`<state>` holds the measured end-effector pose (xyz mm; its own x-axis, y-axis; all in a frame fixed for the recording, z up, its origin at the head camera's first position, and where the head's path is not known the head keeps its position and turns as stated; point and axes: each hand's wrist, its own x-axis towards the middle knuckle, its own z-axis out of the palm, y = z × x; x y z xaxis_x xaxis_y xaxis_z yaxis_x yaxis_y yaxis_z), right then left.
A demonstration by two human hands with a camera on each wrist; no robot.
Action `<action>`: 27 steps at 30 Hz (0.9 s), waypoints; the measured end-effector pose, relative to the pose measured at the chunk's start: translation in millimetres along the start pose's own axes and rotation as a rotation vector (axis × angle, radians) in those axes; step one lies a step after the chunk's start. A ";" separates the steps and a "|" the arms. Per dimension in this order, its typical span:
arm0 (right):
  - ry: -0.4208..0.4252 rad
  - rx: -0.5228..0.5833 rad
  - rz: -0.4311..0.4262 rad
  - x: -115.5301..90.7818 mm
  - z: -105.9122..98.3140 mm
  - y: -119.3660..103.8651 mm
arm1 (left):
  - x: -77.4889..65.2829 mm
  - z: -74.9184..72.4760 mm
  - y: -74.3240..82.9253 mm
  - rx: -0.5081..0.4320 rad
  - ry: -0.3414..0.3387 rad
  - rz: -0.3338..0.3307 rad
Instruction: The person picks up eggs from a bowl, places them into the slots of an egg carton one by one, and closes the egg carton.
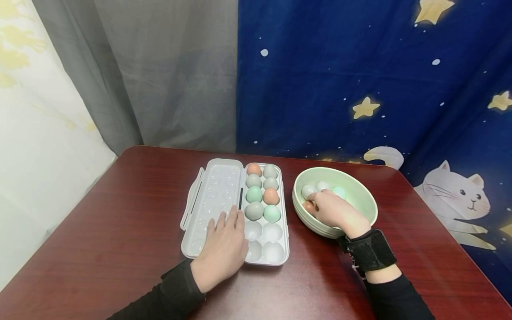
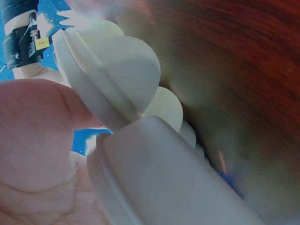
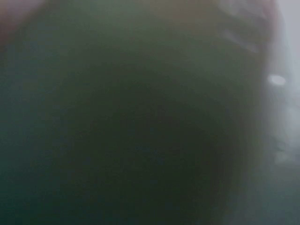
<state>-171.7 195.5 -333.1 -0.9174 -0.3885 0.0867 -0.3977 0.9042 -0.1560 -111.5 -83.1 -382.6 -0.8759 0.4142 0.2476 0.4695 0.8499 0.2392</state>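
A white plastic egg box (image 1: 216, 171) lies open, its clear-looking lid folded out to the left. My left hand (image 1: 225, 249) rests with straight, spread fingers over the lid and hinge. Brown, grey and pale green eggs (image 1: 254, 194) fill the far cups, while the nearest cups (image 1: 273, 252) hold none. The left wrist view shows the rounded undersides of the cups (image 2: 133, 65) beside my palm. To the right, my right hand (image 1: 334, 208) reaches into a pale green bowl (image 1: 363, 195), its curled fingers at a brown egg (image 1: 308, 206). White eggs (image 1: 309, 191) and a green egg (image 1: 339, 192) surround it.
The dark red wooden table (image 1: 112, 231) has rounded far corners. A grey curtain (image 1: 180, 75) and a blue star-patterned curtain (image 1: 304, 89) hang close behind its far edge. The bowl's raised wall stands just right of the egg box. The right wrist view is dark and blurred.
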 end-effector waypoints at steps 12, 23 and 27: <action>0.030 -0.048 0.051 0.4 0.3 0.8 | 0.0 0.2 0.4 -0.006 -0.001 -0.001; 0.127 -0.016 -0.031 5.0 -2.0 2.0 | 0.1 1.6 -0.5 -0.004 0.004 -0.001; 0.133 -0.011 -0.016 4.8 -3.1 1.3 | 0.2 1.8 -0.1 -0.006 -0.003 -0.006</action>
<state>-176.6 195.3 -329.9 -0.9004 -0.3762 0.2184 -0.4109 0.9004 -0.1431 -111.9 -82.5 -384.3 -0.8790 0.4100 0.2433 0.4649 0.8504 0.2465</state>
